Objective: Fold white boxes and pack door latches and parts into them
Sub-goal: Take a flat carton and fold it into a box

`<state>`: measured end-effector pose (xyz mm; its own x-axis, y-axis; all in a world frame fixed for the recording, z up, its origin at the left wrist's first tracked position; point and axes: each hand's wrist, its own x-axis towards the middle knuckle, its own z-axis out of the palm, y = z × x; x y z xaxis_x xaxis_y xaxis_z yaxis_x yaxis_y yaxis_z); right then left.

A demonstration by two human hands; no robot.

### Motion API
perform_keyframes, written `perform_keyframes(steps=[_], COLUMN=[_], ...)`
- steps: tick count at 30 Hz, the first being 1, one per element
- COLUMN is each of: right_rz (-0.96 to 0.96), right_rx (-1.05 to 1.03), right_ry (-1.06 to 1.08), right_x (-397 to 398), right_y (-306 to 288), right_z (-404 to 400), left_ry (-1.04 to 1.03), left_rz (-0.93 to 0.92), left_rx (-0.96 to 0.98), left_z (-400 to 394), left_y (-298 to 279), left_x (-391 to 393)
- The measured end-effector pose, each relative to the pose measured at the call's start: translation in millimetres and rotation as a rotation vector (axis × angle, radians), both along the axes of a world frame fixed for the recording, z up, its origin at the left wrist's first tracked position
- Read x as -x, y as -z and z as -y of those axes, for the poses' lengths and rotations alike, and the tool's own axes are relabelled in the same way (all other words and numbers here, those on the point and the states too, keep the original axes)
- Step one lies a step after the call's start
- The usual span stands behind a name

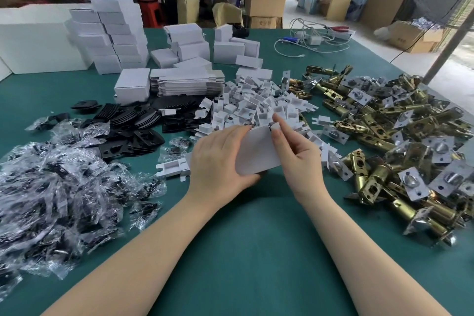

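Green cloth covered the desk [256, 251], and just above its near middle the left hand [218, 159] curled its grip round the left end of a white box [256, 151] while the right hand [297, 154] pinched the box's top flap between thumb and forefinger. Bagged parts [59, 187] lay to the left and brass door latches [400, 141] to the right. Beyond the hands were white card inserts [259, 105], black plates [143, 120] and stacked folded boxes [115, 33].
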<state>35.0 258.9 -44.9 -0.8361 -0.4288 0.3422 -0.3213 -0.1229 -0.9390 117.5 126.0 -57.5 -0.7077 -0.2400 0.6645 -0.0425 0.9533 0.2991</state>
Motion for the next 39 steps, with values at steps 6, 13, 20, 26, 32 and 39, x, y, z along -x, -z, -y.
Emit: perform_keyframes(steps=[6, 13, 20, 26, 32, 39], right_rz=[0.075, 0.075, -0.087, -0.164, -0.057, -0.007], right_rx=[0.072, 0.068, -0.044, -0.105, 0.049, 0.059], right_ry=[-0.058, -0.104, -0.122, -0.186, 0.01, 0.065], right_x=[2.5, 1.7, -5.9, -2.8, -10.8, -9.7], right_y=[2.8, 0.7, 6.8, 6.3, 7.5, 7.4], right_z=[-0.3, -1.5, 2.3, -1.4, 2.7, 4.2], left_ry=[0.003, 0.005, -0.012, -0.021, -0.016, -0.035], left_rz=[-0.003, -0.005, -0.036, -0.001, -0.04, -0.031], left_rx=[-0.043, -0.043, -0.035, -0.064, -0.175, -0.269], left_z=[-1.7, -0.7, -2.4, 1.7, 1.9, -1.6], left_y=[-0.6, 0.6, -0.2, 0.0, 0.3, 3.5], left_x=[-0.6, -0.8, -0.7, 0.5, 2.1, 2.2])
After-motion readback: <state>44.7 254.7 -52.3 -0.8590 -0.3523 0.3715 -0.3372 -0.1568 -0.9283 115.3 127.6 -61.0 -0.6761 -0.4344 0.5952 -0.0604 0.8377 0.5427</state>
